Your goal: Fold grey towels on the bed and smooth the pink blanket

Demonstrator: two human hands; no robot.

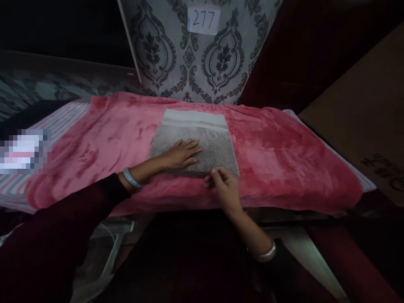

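Note:
A folded grey towel (217, 147) with a pale band along its far end lies flat on a pink plush blanket (261, 155). My left hand (181, 155) rests palm down on the towel, its fingers stretched out and slightly apart. At the towel's near right edge is my right hand (224, 185), with its fingers curled in and the thumb bent towards them. Those fingertips are smeared by motion, and whether they grip anything cannot be made out.
The blanket covers a low table, with a striped cloth (67, 122) showing under it at the left. A cardboard box (362, 105) stands at the right. Behind is patterned wallpaper (189, 67) with a paper sign (204, 19). A clear plastic piece (107, 252) is below the front edge.

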